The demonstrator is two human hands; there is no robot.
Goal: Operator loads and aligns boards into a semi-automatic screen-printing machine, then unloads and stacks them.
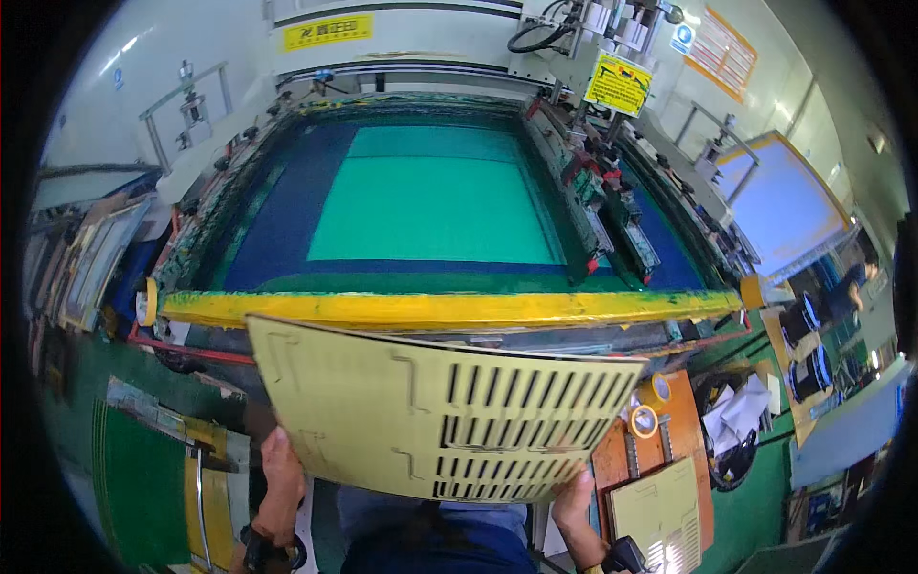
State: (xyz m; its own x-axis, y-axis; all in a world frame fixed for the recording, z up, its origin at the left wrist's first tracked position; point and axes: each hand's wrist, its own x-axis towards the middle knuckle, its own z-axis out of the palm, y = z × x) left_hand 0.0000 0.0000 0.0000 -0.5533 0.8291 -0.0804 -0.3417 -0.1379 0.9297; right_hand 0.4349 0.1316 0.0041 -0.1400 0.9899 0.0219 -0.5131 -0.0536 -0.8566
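A broad pale-yellow panel (349, 392) with rows of dark slots and thin bent lines is held up and tilted in front of my body. My left hand (282, 474) grips its lower left edge, and my right hand (574, 499) has hold of the lower right corner; the fingers behind the sheet are hidden. Just beyond the panel is the yellow-taped front bar (449, 308) of a printing screen (430, 196), whose mesh is bright green within a dark blue border. To the right of my right hand, similar yellow panels (645, 512) lie on an orange-brown board (684, 411).
Two tape rolls (644, 421) and metal strips rest on the board. A black-lined bin (734, 426) holds crumpled paper. The squeegee carriage (607, 206) sits over the screen's right side. At left are a green board (143, 488) and a metal rail (202, 507). Another person (854, 285) is far right.
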